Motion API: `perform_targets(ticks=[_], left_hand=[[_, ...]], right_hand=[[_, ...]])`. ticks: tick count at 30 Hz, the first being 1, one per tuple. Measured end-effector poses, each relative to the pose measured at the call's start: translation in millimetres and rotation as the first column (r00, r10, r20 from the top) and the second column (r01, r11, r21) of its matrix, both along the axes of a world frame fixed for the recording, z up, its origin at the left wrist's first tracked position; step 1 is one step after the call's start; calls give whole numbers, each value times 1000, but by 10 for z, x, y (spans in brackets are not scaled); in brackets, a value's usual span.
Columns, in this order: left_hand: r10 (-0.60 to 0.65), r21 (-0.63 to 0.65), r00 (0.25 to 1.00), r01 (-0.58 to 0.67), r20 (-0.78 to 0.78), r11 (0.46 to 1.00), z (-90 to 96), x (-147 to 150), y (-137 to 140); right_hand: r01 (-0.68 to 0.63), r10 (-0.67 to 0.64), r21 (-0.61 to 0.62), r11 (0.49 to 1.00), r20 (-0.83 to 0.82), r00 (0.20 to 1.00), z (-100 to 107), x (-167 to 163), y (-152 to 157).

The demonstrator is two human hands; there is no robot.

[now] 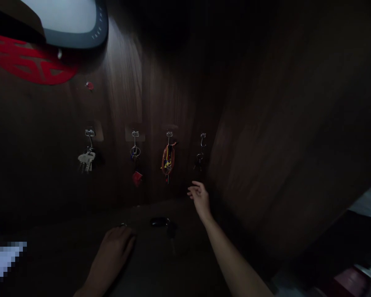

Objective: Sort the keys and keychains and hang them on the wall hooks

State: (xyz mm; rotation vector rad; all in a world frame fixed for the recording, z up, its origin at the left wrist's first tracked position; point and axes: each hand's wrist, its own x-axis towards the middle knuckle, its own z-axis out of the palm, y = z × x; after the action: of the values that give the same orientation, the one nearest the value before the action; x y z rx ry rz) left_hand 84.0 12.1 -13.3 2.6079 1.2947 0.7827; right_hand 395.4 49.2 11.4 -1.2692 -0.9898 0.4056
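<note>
My right hand (200, 199) is in the air with bent, separated fingers and nothing between them. Just above it, a small dark bunch of keys (198, 163) hangs from the rightmost hook (203, 140). On the dark shelf (142, 272), my left hand (116, 247) lies palm down with curled fingers. A bit of shiny metal (123, 224) peeks out past its knuckles; whatever is under the fingers is hidden. Between the two hands, a black key fob (158, 222) with a ring and a dim key lies on the shelf.
Silver keys (87, 160), a ring with a red tag (137, 177) and an orange cord loop (168, 160) hang on the other hooks. A cap (71, 37) and a red cut-out ornament (34, 68) are at upper left. A wooden side panel (266, 144) stands right.
</note>
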Motion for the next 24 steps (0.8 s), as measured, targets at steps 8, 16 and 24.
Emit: perform_targets(ticks=[8,16,24], left_hand=[[13,-17,1000,-14,-16,1000,25,6,-39],[27,-28,1000,-28,-15,999,1,17,-23],[44,-19,999,-44,15,999,17,32,-43]], right_hand=[[-263,310,-231,937,197,930,-168,-372,-246],[-265,429,-382,885,450,783,-145,-664,-427],[-174,468,-468,866,641,609,-188,-832,-451]])
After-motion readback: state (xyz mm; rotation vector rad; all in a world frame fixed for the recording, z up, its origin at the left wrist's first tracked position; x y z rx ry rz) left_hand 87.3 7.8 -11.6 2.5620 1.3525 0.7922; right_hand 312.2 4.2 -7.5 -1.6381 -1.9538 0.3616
